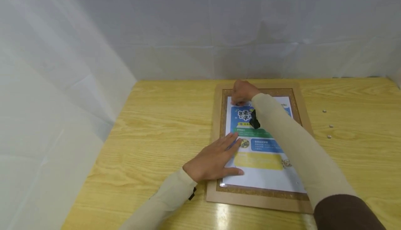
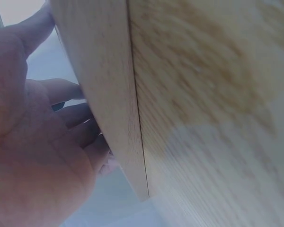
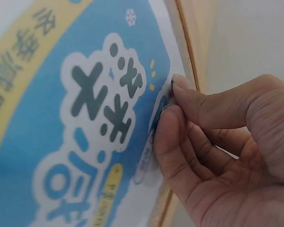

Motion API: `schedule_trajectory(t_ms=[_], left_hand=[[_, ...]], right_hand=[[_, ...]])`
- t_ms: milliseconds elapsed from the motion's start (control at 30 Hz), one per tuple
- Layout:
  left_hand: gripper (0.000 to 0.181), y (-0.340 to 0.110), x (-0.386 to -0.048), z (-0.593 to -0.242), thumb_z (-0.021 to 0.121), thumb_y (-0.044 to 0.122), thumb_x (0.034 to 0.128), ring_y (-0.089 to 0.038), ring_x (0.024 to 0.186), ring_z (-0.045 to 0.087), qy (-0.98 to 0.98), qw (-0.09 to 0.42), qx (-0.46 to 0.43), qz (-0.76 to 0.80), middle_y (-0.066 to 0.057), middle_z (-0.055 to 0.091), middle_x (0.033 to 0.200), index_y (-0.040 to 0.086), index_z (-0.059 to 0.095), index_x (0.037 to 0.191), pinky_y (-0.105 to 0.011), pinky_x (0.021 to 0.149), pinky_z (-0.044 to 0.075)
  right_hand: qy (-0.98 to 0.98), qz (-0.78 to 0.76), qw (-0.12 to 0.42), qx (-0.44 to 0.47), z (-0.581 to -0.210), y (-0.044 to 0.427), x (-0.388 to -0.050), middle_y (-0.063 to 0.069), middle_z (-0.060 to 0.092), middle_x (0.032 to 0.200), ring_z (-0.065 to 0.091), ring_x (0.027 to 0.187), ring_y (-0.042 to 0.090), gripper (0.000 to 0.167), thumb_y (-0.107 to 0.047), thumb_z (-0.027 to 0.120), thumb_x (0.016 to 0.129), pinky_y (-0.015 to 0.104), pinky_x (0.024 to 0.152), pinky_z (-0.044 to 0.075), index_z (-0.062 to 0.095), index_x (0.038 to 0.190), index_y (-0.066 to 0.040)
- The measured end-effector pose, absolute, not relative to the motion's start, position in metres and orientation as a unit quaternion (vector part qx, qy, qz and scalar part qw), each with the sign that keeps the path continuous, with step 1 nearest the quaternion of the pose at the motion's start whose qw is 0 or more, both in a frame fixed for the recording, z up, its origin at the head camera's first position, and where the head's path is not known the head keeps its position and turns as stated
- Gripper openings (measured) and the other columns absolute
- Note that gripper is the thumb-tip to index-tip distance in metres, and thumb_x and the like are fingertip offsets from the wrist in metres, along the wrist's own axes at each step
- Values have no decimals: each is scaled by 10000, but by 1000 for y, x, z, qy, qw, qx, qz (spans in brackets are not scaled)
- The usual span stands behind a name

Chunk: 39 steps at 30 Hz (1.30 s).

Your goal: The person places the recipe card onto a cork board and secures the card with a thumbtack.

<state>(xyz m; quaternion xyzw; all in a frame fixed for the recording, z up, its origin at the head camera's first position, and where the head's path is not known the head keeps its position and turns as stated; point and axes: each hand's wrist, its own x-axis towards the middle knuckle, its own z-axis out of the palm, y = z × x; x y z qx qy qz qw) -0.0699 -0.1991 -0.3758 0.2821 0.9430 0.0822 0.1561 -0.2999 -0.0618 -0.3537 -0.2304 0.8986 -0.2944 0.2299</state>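
A printed poster (image 1: 266,177) with blue, green and yellow blocks lies on a framed cork board (image 1: 232,195) on the table. My left hand (image 1: 216,158) rests on the poster's left side with fingers spread and straight. In the left wrist view, its fingers reach over the board's wooden edge (image 2: 99,94). At the poster's top left, my right hand (image 1: 244,92) has curled fingers. The right wrist view shows its thumb and forefinger (image 3: 168,125) pinching a small thing against the paper, apparently a thumbtack, mostly hidden by the fingertips.
Three small silvery tacks (image 1: 329,137) lie apart on the wood-grain table (image 1: 156,118), right of the board. White sheeting (image 1: 175,31) hangs behind the table and along its left side. My right forearm crosses above the poster.
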Motion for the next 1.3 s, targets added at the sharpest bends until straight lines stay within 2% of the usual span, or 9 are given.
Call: schedule_trajectory(t_ms=[100, 167, 333, 600, 833, 1000, 1200, 1300], left_hand=[[923, -198, -72, -376, 501, 634, 981, -215, 1553, 4, 942, 160, 283, 82, -107, 4, 1691, 69, 151, 1621, -316, 1248, 23], [924, -198, -73, -376, 503, 635, 980, -214, 1553, 3, 942, 163, 283, 81, -103, 1, 1691, 71, 150, 1621, -318, 1248, 24], [925, -197, -75, -375, 502, 638, 979, -217, 1553, 9, 942, 167, 283, 73, -104, 6, 1691, 72, 152, 1621, -316, 1249, 29], [935, -199, -78, -375, 513, 636, 974, -226, 1552, 5, 942, 169, 280, 77, -110, -1, 1688, 71, 142, 1620, -328, 1251, 29], [938, -201, -77, -376, 522, 637, 967, -227, 1553, 19, 945, 164, 273, 76, -109, 11, 1689, 70, 155, 1618, -332, 1252, 43], [932, -202, -78, -377, 528, 627, 970, -226, 1553, 17, 945, 163, 271, 79, -109, 15, 1689, 66, 162, 1618, -333, 1252, 44], [931, -202, -79, -377, 525, 631, 970, -234, 1553, 23, 946, 158, 274, 75, -115, 19, 1687, 62, 169, 1616, -337, 1252, 49], [931, -201, -80, -378, 528, 630, 969, -236, 1552, 30, 946, 157, 275, 73, -120, 27, 1687, 57, 177, 1614, -340, 1253, 55]], right_hand=[[887, -329, 220, -238, -358, -51, -298, 81, 667, 726, 594, 645, 189, 138, -72, 715, 906, 287, 606, 517, 732, 785, -8], [879, -353, 211, -240, -360, -44, -296, 99, 706, 811, 632, 712, 210, 96, -70, 717, 914, 312, 678, 559, 769, 897, 8], [869, -401, 180, -227, -356, -29, -286, 153, 730, 936, 697, 817, 275, 140, -73, 707, 937, 400, 797, 596, 741, 1023, 33], [864, -431, 133, -223, -334, 11, -265, 235, 707, 1052, 699, 909, 352, 188, -88, 676, 973, 507, 880, 590, 703, 1099, 48], [890, -395, 104, -200, -321, 62, -250, 217, 683, 1093, 679, 933, 368, 254, -150, 675, 983, 512, 862, 592, 696, 1162, 29], [908, -371, 83, -177, -322, 102, -246, 196, 670, 1107, 637, 936, 338, 285, -182, 677, 981, 427, 779, 571, 701, 1175, 25], [912, -370, 86, -157, -334, 147, -246, 222, 703, 1081, 673, 880, 329, 363, -245, 669, 992, 382, 678, 574, 684, 1199, 53], [915, -363, 92, -146, -345, 165, -247, 225, 710, 1060, 679, 845, 304, 393, -264, 671, 991, 389, 681, 576, 678, 1194, 72]])
